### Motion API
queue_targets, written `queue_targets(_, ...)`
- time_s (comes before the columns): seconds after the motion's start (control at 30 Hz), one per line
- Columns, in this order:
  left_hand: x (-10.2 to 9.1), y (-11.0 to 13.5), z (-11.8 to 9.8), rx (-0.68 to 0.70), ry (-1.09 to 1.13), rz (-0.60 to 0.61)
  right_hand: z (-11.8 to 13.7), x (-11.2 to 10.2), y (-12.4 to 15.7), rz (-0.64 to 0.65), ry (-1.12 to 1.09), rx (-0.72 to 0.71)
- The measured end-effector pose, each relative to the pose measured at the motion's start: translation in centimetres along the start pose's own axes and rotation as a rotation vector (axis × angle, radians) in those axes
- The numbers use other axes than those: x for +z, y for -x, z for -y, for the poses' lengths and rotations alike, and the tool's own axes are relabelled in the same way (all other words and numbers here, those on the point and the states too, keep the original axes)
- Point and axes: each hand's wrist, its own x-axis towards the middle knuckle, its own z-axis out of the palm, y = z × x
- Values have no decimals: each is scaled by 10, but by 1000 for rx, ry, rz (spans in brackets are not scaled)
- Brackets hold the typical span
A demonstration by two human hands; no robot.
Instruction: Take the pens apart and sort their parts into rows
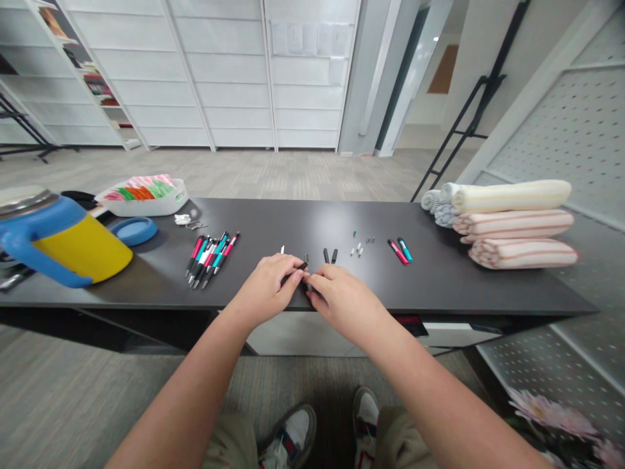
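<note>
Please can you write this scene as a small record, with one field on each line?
Left hand: holds a black pen part
Right hand: fingertips at that part's end, contact unclear
Nearby: black pen barrels, small pen parts
Pens, left side of view: row of pink and teal pens
Pens, right side of view: red pen, teal pen
Surface: dark tabletop
Rest: yellow and blue tumbler, blue lid, white tray of coloured items, rolled striped towels

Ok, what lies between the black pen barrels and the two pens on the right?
The head view shows a few small loose pen parts on the dark tabletop there, including a tiny teal piece.
</note>
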Motion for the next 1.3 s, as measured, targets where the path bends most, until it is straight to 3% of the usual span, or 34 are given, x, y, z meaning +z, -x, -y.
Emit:
queue_targets(0.53,-1,-1,-2,-5,34,40,1,2,-4,-37,43,8)
queue_targets(0.87,-1,-3,-4,-26,0,52,-5,3,-7,-51,99,96)
queue_targets(1.3,2,-1,1,15,1,-32,-8,13,-9,-121,82,153)
